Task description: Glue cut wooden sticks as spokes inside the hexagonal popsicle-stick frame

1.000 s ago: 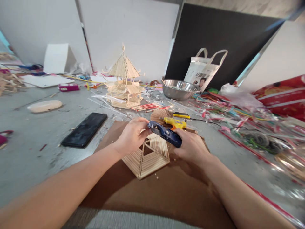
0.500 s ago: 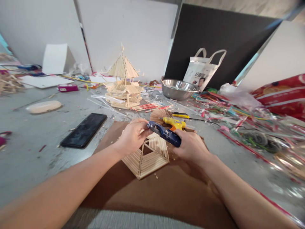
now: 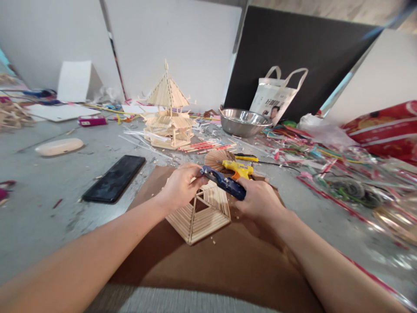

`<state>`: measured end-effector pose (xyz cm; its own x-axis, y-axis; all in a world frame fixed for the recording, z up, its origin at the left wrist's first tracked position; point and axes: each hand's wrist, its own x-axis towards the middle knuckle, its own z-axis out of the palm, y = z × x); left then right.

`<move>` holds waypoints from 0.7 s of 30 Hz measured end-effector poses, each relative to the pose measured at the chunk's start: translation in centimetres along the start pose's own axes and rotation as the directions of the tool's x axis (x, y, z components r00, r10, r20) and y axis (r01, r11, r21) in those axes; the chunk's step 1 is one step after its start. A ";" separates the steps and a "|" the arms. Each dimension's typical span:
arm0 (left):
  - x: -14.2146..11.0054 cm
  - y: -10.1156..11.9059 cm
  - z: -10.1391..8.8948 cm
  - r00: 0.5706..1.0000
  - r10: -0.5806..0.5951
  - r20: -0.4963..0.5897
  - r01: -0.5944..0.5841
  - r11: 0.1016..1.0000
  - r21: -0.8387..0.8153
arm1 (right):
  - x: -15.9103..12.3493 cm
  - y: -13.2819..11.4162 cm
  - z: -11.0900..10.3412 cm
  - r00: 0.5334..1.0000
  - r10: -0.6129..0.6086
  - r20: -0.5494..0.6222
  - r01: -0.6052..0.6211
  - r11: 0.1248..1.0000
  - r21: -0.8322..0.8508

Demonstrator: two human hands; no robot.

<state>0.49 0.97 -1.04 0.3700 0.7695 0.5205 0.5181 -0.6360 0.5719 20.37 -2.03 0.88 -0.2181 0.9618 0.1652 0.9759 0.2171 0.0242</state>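
Note:
My right hand (image 3: 260, 202) is wrapped round the handles of a dark blue hand cutter (image 3: 224, 181), which points left and slightly up. At the cutter's tip, the closed fingers of my left hand (image 3: 184, 184) pinch something too small to make out. Below both hands lies a six-sided roof panel of pale wooden sticks (image 3: 208, 221), with dark openings near its middle. It rests on a brown board (image 3: 182, 265), and my left hand covers part of its far left side. Small stick offcuts are scattered around it.
A yellow glue gun (image 3: 239, 168), a yellow-black utility knife (image 3: 246, 158) and red-tipped sticks (image 3: 206, 147) lie beyond my hands. A stick pagoda (image 3: 168, 113) stands behind. The phone (image 3: 114, 178) is left, a steel bowl (image 3: 244, 124) back right, wrapper clutter (image 3: 345, 174) right.
Almost nothing differs. The view has shifted very slightly; both hands keep their hold by the cutter, and the roof panel stays in place.

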 end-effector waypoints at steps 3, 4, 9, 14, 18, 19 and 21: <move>0.0 0.0 0.0 1.000 -0.015 0.008 0.015 1.000 0.006 | 0.0 0.0 0.1 1.000 -0.004 -0.001 0.004 1.000 -0.013; 0.0 0.0 0.0 1.000 -0.014 0.013 0.014 1.000 0.007 | 0.0 0.0 0.1 1.000 -0.010 -0.001 0.010 1.000 -0.020; 0.1 0.0 -0.1 0.999 -0.043 0.030 0.042 0.999 0.017 | 0.1 0.0 0.6 1.000 -0.024 -0.010 0.023 0.999 -0.046; 0.3 0.0 -0.2 0.998 -0.048 0.049 0.048 0.999 0.003 | 0.2 0.0 0.8 1.000 -0.028 -0.001 0.028 0.999 -0.041; 0.3 0.1 -0.2 0.997 -0.058 0.057 0.057 0.998 0.006 | 0.1 0.0 0.8 1.000 -0.013 0.017 0.014 0.998 -0.055; 0.3 0.1 -0.3 0.997 -0.062 0.056 0.061 0.998 0.009 | 0.1 0.0 0.8 1.000 -0.010 0.015 0.011 0.998 -0.059; 0.4 0.3 -0.4 0.996 -0.066 0.056 0.066 0.998 0.017 | 0.0 -0.2 0.8 1.000 -0.004 0.005 0.004 0.998 -0.067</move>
<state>0.45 1.08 -0.44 0.3772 0.8121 0.4453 0.5541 -0.5831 0.5941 20.20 -1.91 0.12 -0.2219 0.9618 0.1601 0.9736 0.2095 0.0907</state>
